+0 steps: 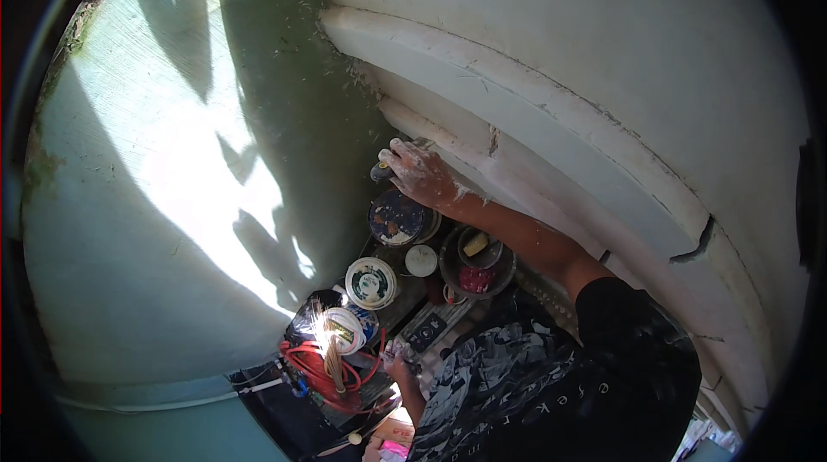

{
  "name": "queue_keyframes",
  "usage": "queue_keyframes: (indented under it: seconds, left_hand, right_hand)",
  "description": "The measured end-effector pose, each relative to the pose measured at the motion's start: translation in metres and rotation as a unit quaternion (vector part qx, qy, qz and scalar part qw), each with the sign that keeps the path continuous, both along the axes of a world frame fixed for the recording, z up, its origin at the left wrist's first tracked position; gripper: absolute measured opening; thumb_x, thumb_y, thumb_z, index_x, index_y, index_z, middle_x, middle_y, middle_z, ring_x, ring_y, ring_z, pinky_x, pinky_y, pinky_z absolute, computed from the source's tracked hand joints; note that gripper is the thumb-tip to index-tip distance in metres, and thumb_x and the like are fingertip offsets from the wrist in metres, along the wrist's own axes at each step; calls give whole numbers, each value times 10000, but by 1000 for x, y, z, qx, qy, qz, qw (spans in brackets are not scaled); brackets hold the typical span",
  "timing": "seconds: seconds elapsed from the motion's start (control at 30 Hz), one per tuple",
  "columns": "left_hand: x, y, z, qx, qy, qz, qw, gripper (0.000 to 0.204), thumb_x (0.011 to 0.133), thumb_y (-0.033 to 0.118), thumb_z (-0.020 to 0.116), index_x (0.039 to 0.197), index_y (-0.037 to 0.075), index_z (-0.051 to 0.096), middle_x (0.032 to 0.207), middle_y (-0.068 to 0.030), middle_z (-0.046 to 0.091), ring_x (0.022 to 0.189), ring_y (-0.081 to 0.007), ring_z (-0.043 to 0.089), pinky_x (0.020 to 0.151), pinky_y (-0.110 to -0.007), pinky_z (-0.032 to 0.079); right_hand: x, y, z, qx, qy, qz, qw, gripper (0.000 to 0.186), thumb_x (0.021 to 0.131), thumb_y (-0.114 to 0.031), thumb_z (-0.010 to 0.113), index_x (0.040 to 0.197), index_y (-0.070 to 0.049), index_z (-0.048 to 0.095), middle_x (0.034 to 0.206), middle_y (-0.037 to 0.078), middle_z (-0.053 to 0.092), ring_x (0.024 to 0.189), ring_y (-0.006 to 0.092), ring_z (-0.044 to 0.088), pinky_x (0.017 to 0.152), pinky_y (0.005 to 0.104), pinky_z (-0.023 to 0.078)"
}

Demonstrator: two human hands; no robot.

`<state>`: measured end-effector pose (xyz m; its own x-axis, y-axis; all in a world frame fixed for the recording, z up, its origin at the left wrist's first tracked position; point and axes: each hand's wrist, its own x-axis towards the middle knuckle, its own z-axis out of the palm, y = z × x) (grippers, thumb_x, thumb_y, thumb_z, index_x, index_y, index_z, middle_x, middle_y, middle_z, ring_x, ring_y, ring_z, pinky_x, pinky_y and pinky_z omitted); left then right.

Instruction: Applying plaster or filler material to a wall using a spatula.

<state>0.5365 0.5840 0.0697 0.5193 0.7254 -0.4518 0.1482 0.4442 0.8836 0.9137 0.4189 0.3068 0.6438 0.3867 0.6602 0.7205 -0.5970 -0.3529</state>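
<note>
My right hand (418, 173), smeared with white paste, reaches up to the ledge on the wall. It is closed around a putty knife (381, 172) whose dark handle with a yellowish spot sticks out on the left. Part of its flat blade shows above the fingers, close to the ledge (444, 142). Low beside my body, my left hand (397, 362) has whitened, curled fingers. Something dark lies at those fingers, too small to name. Beneath my right forearm stands a dark basin (448, 266) with a small bowl, a yellowish block (475, 244) and something pink-red in it.
Paint-stained buckets (394, 219) and a white lidded tub (371, 283) stand below. A coiled red hose (323, 373) and a bundle of thin sticks (332, 363) lie at lower left. A sunlit greenish wall (164, 161) rises on the left; pale ledges curve along the right.
</note>
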Motion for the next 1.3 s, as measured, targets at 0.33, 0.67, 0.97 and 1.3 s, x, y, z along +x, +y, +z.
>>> queue_keyframes:
  seconds: [0.33,0.67,0.97,1.3]
  left_hand:
    - [-4,-3,-4,-9,-1,0,1000,483,812,-45,546,1255,-132,374,1193,-217,510,1051,-284,559,840,-356,524]
    - [-22,-2,-22,-1,69,7,998,482,812,44,639,1240,-29,430,1169,-128,561,1006,-263,586,799,-369,502]
    - [-40,-1,-44,-43,69,35,996,475,865,-14,535,1291,-73,332,1202,-174,500,1039,-259,559,811,-369,547]
    - [-14,-11,-35,-59,38,-6,998,436,856,-7,535,1264,-74,394,1098,-149,560,896,-244,619,740,-295,538]
  right_hand:
    - [19,2,-6,-36,-15,-34,999,408,734,-153,676,1107,-62,537,1030,95,533,885,278,594,723,370,505]
    - [10,-24,5,-34,-11,-72,997,377,744,-143,654,1095,-56,548,988,91,561,894,242,608,684,345,521]
    - [-1,-34,8,75,33,14,997,403,728,-128,671,1108,-80,547,1067,105,548,909,262,605,713,357,522]
    - [-25,-32,18,-2,179,39,983,439,710,-169,699,1111,-106,530,1087,86,506,916,268,591,781,409,480]
